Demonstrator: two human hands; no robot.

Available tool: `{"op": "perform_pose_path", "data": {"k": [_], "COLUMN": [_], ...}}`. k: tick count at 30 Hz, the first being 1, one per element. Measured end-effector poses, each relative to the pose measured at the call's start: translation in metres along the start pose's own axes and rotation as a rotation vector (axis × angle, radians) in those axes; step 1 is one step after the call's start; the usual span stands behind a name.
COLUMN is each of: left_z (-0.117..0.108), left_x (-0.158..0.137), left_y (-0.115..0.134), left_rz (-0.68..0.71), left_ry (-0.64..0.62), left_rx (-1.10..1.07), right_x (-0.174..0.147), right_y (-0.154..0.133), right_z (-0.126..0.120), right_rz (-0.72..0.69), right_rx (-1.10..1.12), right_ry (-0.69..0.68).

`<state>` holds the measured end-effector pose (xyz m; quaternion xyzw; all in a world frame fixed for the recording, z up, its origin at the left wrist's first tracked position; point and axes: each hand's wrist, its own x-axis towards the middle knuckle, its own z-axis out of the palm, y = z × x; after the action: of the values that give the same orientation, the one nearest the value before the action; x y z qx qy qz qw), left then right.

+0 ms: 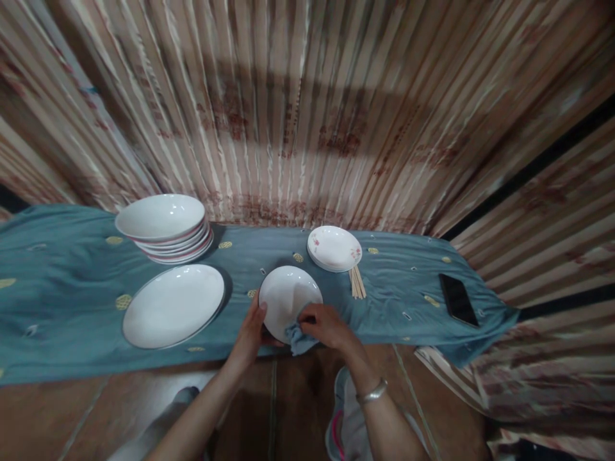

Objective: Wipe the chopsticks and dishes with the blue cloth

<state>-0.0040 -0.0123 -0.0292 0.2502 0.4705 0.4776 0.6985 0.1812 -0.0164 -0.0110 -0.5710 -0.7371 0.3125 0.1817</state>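
Note:
A round white bowl [283,294] is tilted toward me near the front edge of the cloth-covered table. My left hand [252,330] grips it by its left rim, thumb on the edge and the other fingers partly hidden beneath. In my right hand [324,323] a blue-grey cloth [300,339] is bunched, pressed against the bowl's lower right inside. To the left lies a large oval white plate [173,307] with a dark rim. Behind that plate rises a stack of white dishes [166,221], with a deep one on top.
Small flowered plates [335,247] are stacked at the back right of the bowl, with several chopsticks [357,283] beside them. A black phone [458,299] lies near the right end of the teal tablecloth [398,282]. A striped curtain [298,128] hangs right behind the table.

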Motion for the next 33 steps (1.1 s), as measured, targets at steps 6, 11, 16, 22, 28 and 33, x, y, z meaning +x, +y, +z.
{"op": "perform_pose_path", "data": {"k": [6,11,16,22,28,33], "left_z": [0.004,0.006,0.009,0.012,0.011,0.009], "left_x": [0.001,0.001,-0.003,-0.009,-0.009,-0.009], "left_y": [-0.002,-0.003,0.001,0.003,0.001,0.0], "left_rz": [0.021,0.006,0.007,0.066,0.054,0.061], "left_ry": [-0.019,0.007,-0.036,-0.051,-0.081,-0.037], "left_rx": [0.067,0.021,0.021,0.027,0.028,0.032], "right_x": [0.008,0.022,0.038,0.047,0.047,0.037], "right_y": [0.013,0.016,0.015,0.003,-0.011,-0.026], "right_z": [0.006,0.015,0.028,0.031,0.035,0.036], "right_rz": [0.15,0.105,0.073,0.008,-0.122,-0.266], "right_rx": [-0.252,-0.311,-0.252,-0.04,0.226,0.423], "right_ry": [0.208,0.371,0.478,0.468,0.358,0.238]}}
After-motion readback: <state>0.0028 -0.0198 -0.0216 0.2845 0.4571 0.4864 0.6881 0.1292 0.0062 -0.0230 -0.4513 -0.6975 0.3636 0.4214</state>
